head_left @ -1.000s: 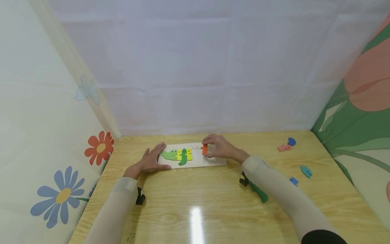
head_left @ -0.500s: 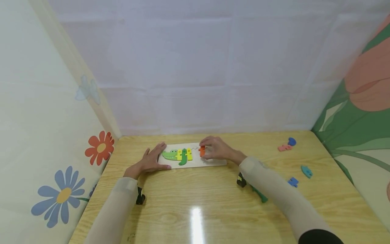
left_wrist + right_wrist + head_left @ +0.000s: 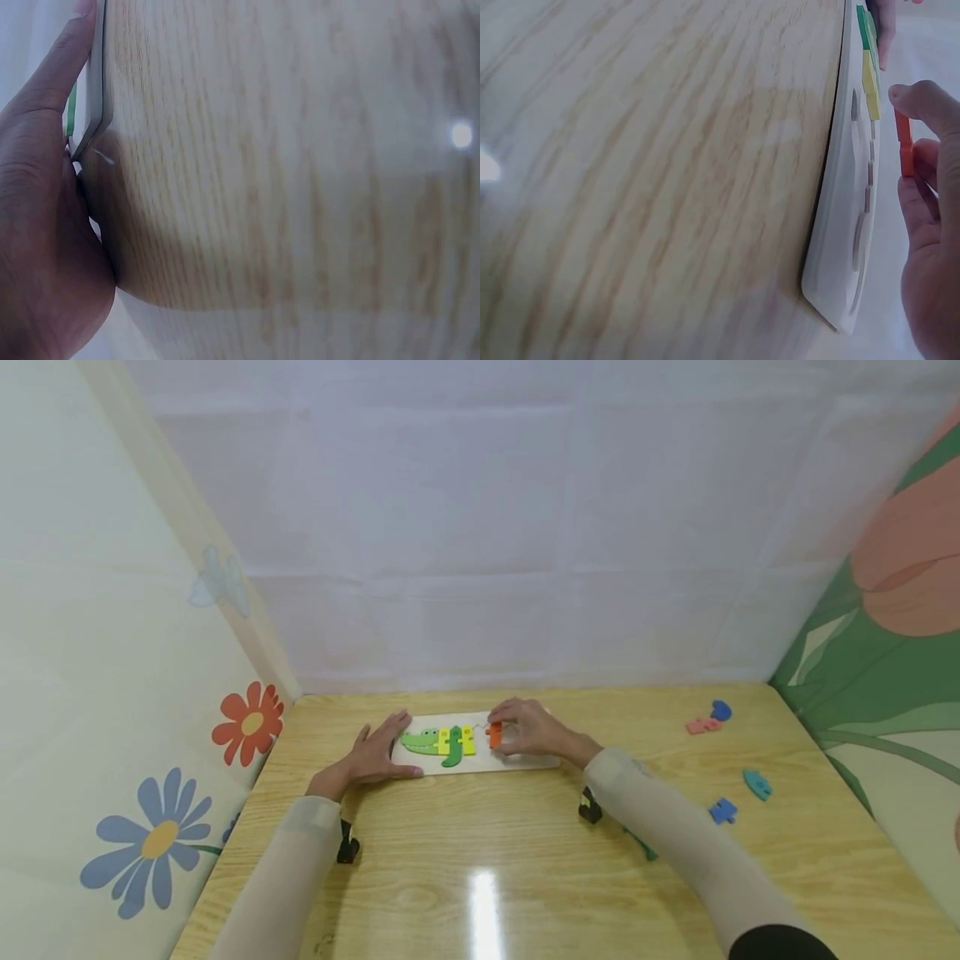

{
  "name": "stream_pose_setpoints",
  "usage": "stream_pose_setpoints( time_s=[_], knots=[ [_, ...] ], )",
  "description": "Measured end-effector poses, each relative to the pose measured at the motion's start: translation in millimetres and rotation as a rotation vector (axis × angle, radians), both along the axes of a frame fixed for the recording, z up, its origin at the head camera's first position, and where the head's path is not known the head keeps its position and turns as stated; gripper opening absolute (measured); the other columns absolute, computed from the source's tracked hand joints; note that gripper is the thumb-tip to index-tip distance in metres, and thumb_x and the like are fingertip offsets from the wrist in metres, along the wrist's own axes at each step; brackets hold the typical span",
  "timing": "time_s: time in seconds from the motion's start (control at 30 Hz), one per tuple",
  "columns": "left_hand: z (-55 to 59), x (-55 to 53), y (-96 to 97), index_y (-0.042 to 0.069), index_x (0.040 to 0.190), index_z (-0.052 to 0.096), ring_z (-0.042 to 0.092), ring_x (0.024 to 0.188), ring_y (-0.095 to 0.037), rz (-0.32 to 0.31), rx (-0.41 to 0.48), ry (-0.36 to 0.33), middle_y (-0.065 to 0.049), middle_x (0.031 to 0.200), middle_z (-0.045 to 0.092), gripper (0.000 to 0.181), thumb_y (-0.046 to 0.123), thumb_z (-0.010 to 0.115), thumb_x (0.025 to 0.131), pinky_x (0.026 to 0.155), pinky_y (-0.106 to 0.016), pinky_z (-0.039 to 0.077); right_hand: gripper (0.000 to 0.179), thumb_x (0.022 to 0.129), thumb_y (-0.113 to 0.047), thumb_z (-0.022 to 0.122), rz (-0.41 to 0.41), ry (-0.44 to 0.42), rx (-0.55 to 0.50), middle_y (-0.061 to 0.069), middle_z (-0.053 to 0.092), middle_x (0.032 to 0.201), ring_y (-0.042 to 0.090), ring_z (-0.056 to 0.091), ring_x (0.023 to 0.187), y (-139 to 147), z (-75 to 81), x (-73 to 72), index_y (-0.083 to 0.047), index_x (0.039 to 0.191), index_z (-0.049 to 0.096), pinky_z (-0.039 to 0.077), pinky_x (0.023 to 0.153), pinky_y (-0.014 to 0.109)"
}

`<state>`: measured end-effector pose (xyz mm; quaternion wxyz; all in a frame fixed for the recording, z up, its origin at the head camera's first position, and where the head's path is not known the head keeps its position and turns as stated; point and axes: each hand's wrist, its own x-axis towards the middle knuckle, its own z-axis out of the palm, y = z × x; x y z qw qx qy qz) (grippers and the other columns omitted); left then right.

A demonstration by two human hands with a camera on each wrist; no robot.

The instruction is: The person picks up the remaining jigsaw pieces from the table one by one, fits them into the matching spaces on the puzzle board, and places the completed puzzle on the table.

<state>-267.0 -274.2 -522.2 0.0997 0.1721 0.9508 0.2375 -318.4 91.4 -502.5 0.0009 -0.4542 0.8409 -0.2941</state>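
A white puzzle board (image 3: 525, 762) lies at the table's far middle, with a green crocodile head (image 3: 420, 742), yellow pieces and a green leg piece set in its left part. My left hand (image 3: 367, 755) rests at the board's left end, fingers extended to its top corner and thumb along the near edge. My right hand (image 3: 534, 731) pinches an orange puzzle piece (image 3: 494, 736) between thumb and fingers. In the right wrist view the orange piece (image 3: 905, 142) is held close over the board's grooved face, just beyond the yellow piece (image 3: 870, 86).
Loose pieces lie on the table's right side: pink (image 3: 703, 726), dark blue (image 3: 722, 710), teal (image 3: 757, 784) and blue (image 3: 723, 811). A green piece (image 3: 641, 843) is partly hidden below my right sleeve. White cloth (image 3: 480, 568) stands behind the table.
My right hand has shifted slightly left with the orange piece, nearer the yellow pieces. The left hand has stayed on the board.
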Motion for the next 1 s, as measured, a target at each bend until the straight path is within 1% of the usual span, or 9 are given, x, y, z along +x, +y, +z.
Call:
stream_pose_setpoints(
  time_s=[0.1,0.2,0.43,0.53,0.7,1.0],
  knots=[
    [-0.1,0.0,0.9,0.001,0.168,0.021,0.009,0.163,-0.042,-0.003,-0.001,0.003,-0.021,0.176,0.014,0.119,0.061,0.082,0.085,0.124,-0.073,-0.002,0.054,0.088,-0.030,0.089,0.012,0.027,0.009,0.015,0.070,0.134,0.031,0.066,0.123,-2,-2.4,-1.6,0.001,0.130,0.074,0.053,0.105,0.049],
    [0.4,-0.2,1.3,0.001,0.168,0.021,0.009,0.163,-0.042,-0.003,-0.001,0.006,-0.021,0.176,0.014,0.120,0.062,0.082,0.085,0.123,-0.073,-0.002,0.053,0.089,-0.032,0.088,0.012,0.037,0.027,0.014,0.070,0.134,0.031,0.065,0.125,-4,-3.9,-3.2,-0.001,0.130,0.074,0.052,0.107,0.049],
    [-0.3,-1.0,1.1,0.002,0.169,0.020,0.008,0.163,-0.041,0.000,-0.012,-0.001,-0.020,0.176,0.013,0.119,0.062,0.081,0.085,0.124,-0.072,-0.002,0.052,0.087,-0.030,0.089,0.011,0.009,0.019,0.015,0.071,0.133,0.031,0.066,0.125,-10,-6.9,-5.0,0.000,0.128,0.075,0.052,0.109,0.047],
    [-0.3,-0.3,0.6,0.003,0.169,0.020,0.007,0.164,-0.040,0.001,-0.005,-0.009,-0.019,0.177,0.013,0.120,0.061,0.082,0.085,0.125,-0.071,-0.003,0.052,0.087,-0.029,0.089,0.012,0.010,0.019,0.015,0.072,0.132,0.030,0.067,0.124,-12,-8.8,-5.9,0.000,0.127,0.076,0.053,0.109,0.046],
    [0.4,0.9,0.4,0.001,0.168,0.021,0.008,0.163,-0.042,-0.001,0.008,0.000,-0.021,0.176,0.014,0.120,0.061,0.083,0.085,0.123,-0.072,-0.003,0.052,0.086,-0.030,0.090,0.013,0.021,0.026,0.013,0.072,0.132,0.030,0.067,0.124,-15,-10.0,-7.0,-0.002,0.127,0.076,0.053,0.108,0.045],
    [-1.2,-0.6,0.4,0.004,0.169,0.019,0.007,0.164,-0.040,0.001,-0.005,-0.003,-0.018,0.177,0.013,0.119,0.061,0.082,0.085,0.125,-0.070,-0.004,0.050,0.086,-0.030,0.090,0.018,0.032,0.045,0.013,0.073,0.131,0.029,0.067,0.123,-22,-10.6,-6.7,-0.002,0.126,0.077,0.053,0.108,0.045]
  ],
)
